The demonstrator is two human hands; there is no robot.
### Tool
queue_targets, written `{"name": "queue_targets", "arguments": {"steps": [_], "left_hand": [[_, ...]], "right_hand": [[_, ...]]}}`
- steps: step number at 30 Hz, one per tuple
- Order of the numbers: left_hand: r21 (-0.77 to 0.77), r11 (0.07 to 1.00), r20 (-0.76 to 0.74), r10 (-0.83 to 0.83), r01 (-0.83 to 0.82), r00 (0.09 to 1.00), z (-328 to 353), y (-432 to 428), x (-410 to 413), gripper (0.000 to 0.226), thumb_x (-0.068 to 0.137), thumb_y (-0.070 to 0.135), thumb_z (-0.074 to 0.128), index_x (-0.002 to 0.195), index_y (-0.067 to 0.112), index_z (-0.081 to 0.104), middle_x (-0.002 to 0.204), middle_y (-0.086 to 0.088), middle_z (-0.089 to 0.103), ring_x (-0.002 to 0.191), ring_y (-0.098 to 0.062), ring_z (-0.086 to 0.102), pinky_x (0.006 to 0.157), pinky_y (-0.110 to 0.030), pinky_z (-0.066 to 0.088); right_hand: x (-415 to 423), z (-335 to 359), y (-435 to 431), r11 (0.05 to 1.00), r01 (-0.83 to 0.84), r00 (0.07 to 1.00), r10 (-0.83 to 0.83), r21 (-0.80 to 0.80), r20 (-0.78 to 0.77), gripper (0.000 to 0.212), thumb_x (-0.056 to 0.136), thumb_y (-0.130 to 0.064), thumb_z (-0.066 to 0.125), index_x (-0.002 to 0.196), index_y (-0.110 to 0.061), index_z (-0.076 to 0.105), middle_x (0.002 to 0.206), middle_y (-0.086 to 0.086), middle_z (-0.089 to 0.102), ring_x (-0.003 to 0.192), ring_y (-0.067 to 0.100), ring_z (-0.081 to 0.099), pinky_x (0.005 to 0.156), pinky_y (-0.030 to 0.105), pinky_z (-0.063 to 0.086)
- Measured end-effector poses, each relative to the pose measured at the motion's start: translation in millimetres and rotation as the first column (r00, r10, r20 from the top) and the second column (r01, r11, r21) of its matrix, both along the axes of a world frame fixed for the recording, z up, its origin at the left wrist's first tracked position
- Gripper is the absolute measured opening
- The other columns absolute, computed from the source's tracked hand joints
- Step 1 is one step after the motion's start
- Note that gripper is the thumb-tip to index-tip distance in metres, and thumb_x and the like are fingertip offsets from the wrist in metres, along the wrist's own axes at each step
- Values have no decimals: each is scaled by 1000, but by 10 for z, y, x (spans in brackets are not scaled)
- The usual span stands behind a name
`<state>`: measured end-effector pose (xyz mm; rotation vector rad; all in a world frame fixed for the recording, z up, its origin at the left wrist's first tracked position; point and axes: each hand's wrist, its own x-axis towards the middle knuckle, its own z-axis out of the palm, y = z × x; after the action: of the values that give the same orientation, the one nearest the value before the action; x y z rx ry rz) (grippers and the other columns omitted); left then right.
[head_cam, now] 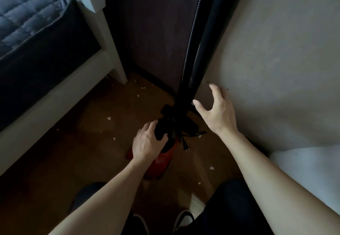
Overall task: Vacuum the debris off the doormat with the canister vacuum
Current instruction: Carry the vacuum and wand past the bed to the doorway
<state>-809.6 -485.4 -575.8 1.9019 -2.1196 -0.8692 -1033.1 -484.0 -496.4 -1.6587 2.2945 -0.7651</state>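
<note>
- Our left hand [147, 142] curls round the black top of the red canister vacuum [161, 163], which stands near the floor's [92, 152] far edge.
- Our right hand [217, 111] is spread and holds nothing, just beside the upright black wand [200, 50].
- White scraps [109, 118] lie scattered on the brown surface, which is possibly the doormat; the light is too dim to tell.

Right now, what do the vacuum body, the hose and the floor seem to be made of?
Vacuum body: red, smooth, faint sheen, probably hard plastic. Hose: black, ribbed, likely flexible plastic. Floor: brown, smooth, wood or laminate; too dim to tell which.
</note>
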Motion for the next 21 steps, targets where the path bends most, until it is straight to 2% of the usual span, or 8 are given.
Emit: {"name": "queue_targets", "arguments": {"steps": [4, 6, 8, 11, 13, 15, 19, 21], "left_hand": [[-46, 999, -101, -1, -4, 995, -542, -157, -105, 66, 91, 57, 61, 147, 29, 42, 133, -1, 52, 114, -23, 58, 85, -34, 54], [-63, 998, -154, -5, -5, 988, -738, -182, -152, 66, 90, 56, 64, 146, 28, 45, 133, -3, 53, 113, -23, 59, 83, -29, 52], [-94, 996, -252, -31, 7, 967, -902, -197, -178, 65, 89, 52, 69, 145, 27, 48, 131, -3, 58, 114, -20, 61, 88, -29, 54], [-51, 998, -369, -62, 46, 927, -1073, -260, -209, 63, 90, 50, 68, 145, 30, 48, 127, 3, 65, 113, -12, 64, 92, -31, 57], [-7, 999, -347, -52, 52, 937, -1114, -310, -247, 61, 88, 58, 65, 142, 33, 50, 115, 5, 71, 97, -9, 69, 78, -31, 62], [12, 999, -286, -35, 40, 958, -1105, -345, -279, 54, 87, 63, 62, 132, 35, 55, 93, 6, 73, 75, -8, 70, 64, -34, 62], [56, 998, -305, 33, -17, 952, -1101, -359, -280, 44, 92, 56, 62, 127, 33, 49, 78, 5, 68, 59, -10, 68, 51, -38, 60], [66, 997, -326, 66, -46, 943, -1097, -342, -265, 42, 92, 54, 63, 123, 31, 45, 75, 1, 68, 54, -13, 66, 45, -38, 58]], "right_hand": [[-61, -423, -257, 992, -1, 986, 21, -124, 167, 62, 90, -41, 77, 139, -11, 55, 130, 7, 63, 120, 16, 58, 92, 6, 37], [-79, -576, -388, 973, -20, 968, 76, -229, 237, 55, 88, -34, 80, 133, -10, 59, 122, 5, 64, 113, 8, 58, 93, 2, 37], [-81, -669, -520, 954, -19, 946, 114, -300, 303, 47, 86, -34, 81, 125, -15, 61, 115, 1, 66, 106, 5, 61, 96, 9, 44], [-54, -734, -676, 939, -15, 876, 179, -344, 447, 37, 87, -30, 82, 117, -18, 64, 107, 0, 74, 101, 11, 71, 93, 31, 58], [-19, -757, -750, 919, 9, 825, 216, -393, 522, 31, 87, -21, 82, 113, -17, 66, 99, -3, 74, 95, 11, 73, 87, 28, 58], [5, -777, -815, 901, 43, 782, 238, -431, 576, 27, 88, -13, 81, 111, -10, 68, 94, -3, 73, 90, 9, 73, 86, 25, 56], [7, -826, -928, 883, 79, 737, 260, -462, 624, 16, 86, -10, 80, 94, -2, 68, 86, 10, 69, 86, 26, 69, 88, 45, 57], [3, -835, -958, 883, 73, 727, 272, -464, 631, 19, 86, -10, 80, 90, 3, 67, 81, 15, 66, 80, 28, 66, 85, 43, 55]]}}
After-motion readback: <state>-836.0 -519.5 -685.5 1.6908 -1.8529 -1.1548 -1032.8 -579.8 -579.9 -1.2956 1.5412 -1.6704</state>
